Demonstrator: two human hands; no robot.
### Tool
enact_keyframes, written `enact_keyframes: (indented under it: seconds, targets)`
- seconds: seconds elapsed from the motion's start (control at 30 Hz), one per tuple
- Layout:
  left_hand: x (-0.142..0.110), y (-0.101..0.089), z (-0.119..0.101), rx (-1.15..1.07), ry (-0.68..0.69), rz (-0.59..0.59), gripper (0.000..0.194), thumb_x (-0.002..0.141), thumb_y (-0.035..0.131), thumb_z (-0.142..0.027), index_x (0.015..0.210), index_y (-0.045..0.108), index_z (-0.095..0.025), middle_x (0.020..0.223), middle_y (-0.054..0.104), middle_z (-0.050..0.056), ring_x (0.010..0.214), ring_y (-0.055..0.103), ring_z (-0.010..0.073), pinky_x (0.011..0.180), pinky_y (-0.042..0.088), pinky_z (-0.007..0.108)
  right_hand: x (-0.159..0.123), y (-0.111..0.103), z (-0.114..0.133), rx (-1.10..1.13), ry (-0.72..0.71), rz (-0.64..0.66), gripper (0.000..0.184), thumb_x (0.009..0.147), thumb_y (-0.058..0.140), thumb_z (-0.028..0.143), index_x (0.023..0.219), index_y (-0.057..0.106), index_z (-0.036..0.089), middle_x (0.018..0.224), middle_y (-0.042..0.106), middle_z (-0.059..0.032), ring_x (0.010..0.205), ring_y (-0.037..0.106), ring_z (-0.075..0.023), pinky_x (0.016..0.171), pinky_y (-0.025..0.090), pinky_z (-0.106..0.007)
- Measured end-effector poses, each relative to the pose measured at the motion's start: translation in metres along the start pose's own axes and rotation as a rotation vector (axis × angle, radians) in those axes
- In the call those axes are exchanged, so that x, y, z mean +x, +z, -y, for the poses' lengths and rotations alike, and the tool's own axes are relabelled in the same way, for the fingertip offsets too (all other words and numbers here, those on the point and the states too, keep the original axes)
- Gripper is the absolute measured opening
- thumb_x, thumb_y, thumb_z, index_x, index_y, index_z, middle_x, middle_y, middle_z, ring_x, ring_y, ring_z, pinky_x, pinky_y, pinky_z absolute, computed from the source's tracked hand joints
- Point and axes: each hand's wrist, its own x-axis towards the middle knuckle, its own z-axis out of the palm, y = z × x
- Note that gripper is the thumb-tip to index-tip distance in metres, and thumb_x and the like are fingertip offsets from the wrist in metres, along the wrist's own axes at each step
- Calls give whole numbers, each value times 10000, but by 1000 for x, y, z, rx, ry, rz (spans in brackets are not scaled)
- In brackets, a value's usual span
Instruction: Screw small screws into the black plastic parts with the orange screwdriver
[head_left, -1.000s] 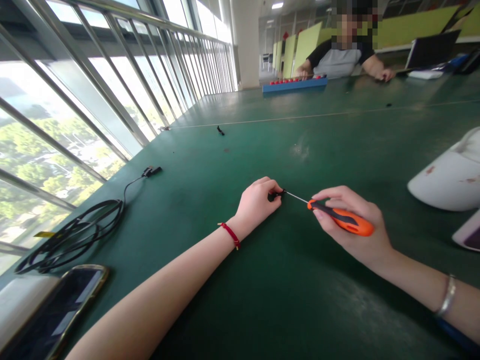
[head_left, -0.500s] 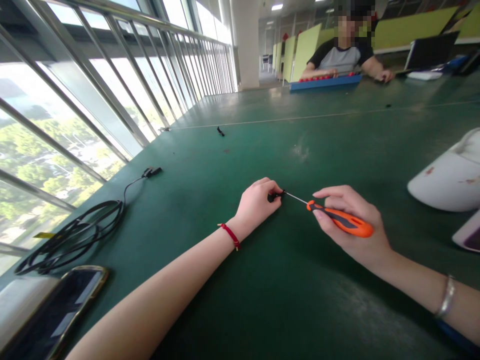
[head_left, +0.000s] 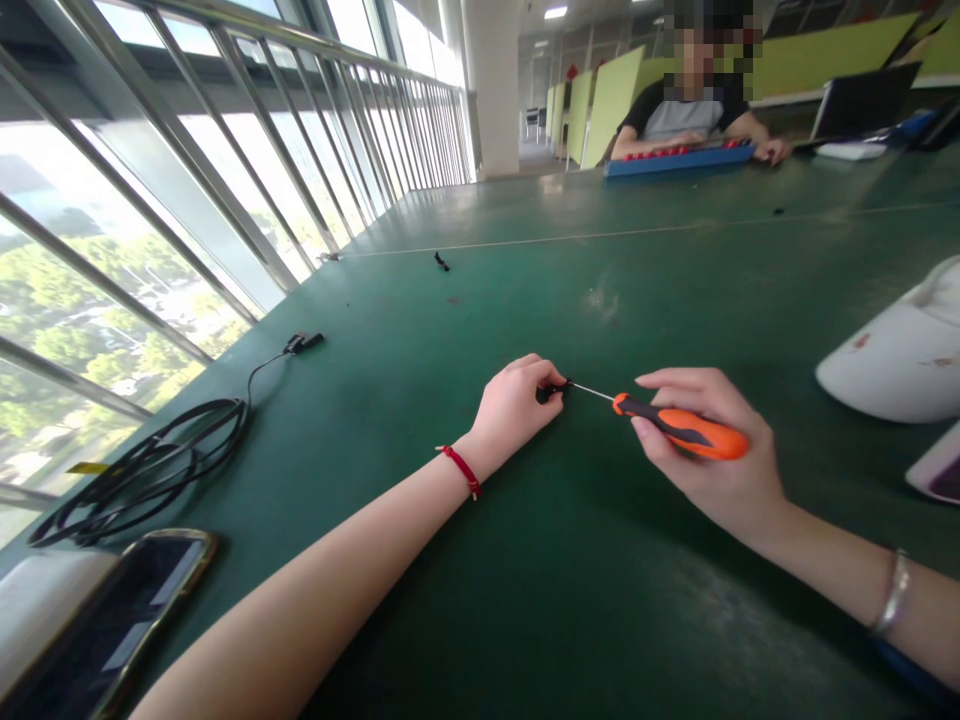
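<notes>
My left hand (head_left: 517, 405) rests low at the middle of the green table, pinching a small black part (head_left: 553, 391) between thumb and fingers. Most of that part is hidden, so its kind cannot be made out. An orange-and-black screwdriver (head_left: 694, 430) lies in the grip of my right hand (head_left: 724, 450), its handle pointing right. Its thin metal shaft runs left to the black part, and the tip is at or against that part. The thumb of my right hand is under the handle; the index finger stretches out above it.
On the left lie a coiled black cable (head_left: 187, 450) and a phone (head_left: 142, 610). A small black piece (head_left: 442, 262) lies farther back. White objects (head_left: 900, 350) stand at right. Across the green table (head_left: 420, 560) sits a person (head_left: 686, 110) behind a blue tray (head_left: 679, 160) with red items.
My right hand has shifted slightly right and the screwdriver handle has turned in its fingers. My left hand stays in place. Across the table, the blue tray has moved right.
</notes>
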Motion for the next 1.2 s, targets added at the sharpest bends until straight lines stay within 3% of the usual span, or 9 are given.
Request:
enact_keyframes:
  seconds: [0.07, 0.13, 0.33, 0.43, 0.57, 0.8, 1.0, 1.1, 1.2]
  targets:
    - [0, 0, 0, -3, -2, -4, 96, 745, 563, -144, 803, 635, -172, 875, 640, 14, 788, 592, 142, 697, 492, 258, 0, 1, -2, 24, -15, -106, 307, 729, 629, 149, 1012, 546, 235, 781, 594, 2, 639, 595, -122, 645, 506, -278]
    - [0, 1, 1, -5, -2, -6, 98, 744, 563, -144, 803, 636, -172, 874, 640, 13, 787, 591, 141, 695, 491, 258, 0, 1, -4, 49, -6, -113, 347, 729, 625, 147, 1053, 533, 231, 804, 571, -9, 675, 593, -130, 648, 509, -282]
    - [0, 0, 0, 6, -2, -9, 110, 737, 566, -137, 811, 639, -174, 863, 638, 13, 785, 591, 143, 698, 491, 260, -2, -2, -1, -28, 33, 152, 176, 766, 605, 216, 936, 563, 225, 591, 550, 33, 562, 562, -127, 570, 468, -276]
    - [0, 0, -1, 2, -5, -5, 107, 734, 567, -132, 803, 636, -174, 864, 639, 14, 789, 593, 144, 704, 493, 261, -1, 0, 0, -12, 24, 69, 239, 756, 610, 185, 985, 558, 230, 620, 574, 33, 573, 569, -122, 590, 474, -272]
    - [0, 0, 0, -4, -3, -4, 96, 737, 567, -138, 797, 634, -173, 869, 640, 14, 785, 591, 143, 697, 492, 261, 0, 1, -3, 45, 21, -97, 324, 738, 615, 152, 1045, 540, 221, 817, 582, -12, 686, 592, -127, 656, 505, -275]
    - [-1, 0, 1, 5, 7, -7, 107, 749, 559, -147, 817, 638, -174, 873, 642, 15, 793, 591, 143, 703, 494, 261, 1, -2, 2, -18, 36, 148, 161, 777, 592, 199, 931, 549, 224, 571, 572, 47, 537, 573, -118, 559, 471, -268]
    - [0, 0, 0, 12, -1, 3, 103, 745, 561, -139, 807, 636, -174, 879, 645, 17, 798, 597, 147, 702, 497, 264, 0, 2, -4, 52, 31, -153, 393, 733, 626, 177, 1099, 500, 248, 908, 578, -46, 783, 613, -180, 717, 534, -361]
    - [0, 0, 0, 13, 8, 5, 104, 745, 566, -142, 815, 637, -173, 881, 645, 17, 797, 597, 146, 701, 496, 263, 1, 1, -5, 107, 74, -92, 446, 738, 620, 175, 1147, 461, 256, 794, 554, -18, 690, 595, -162, 615, 533, -318]
    - [0, -1, 0, 13, 9, 2, 106, 751, 562, -144, 818, 638, -174, 882, 645, 17, 799, 596, 145, 702, 494, 262, 2, -1, 0, 26, 78, 30, 264, 758, 610, 202, 1005, 532, 250, 652, 549, 21, 572, 577, -135, 545, 496, -283]
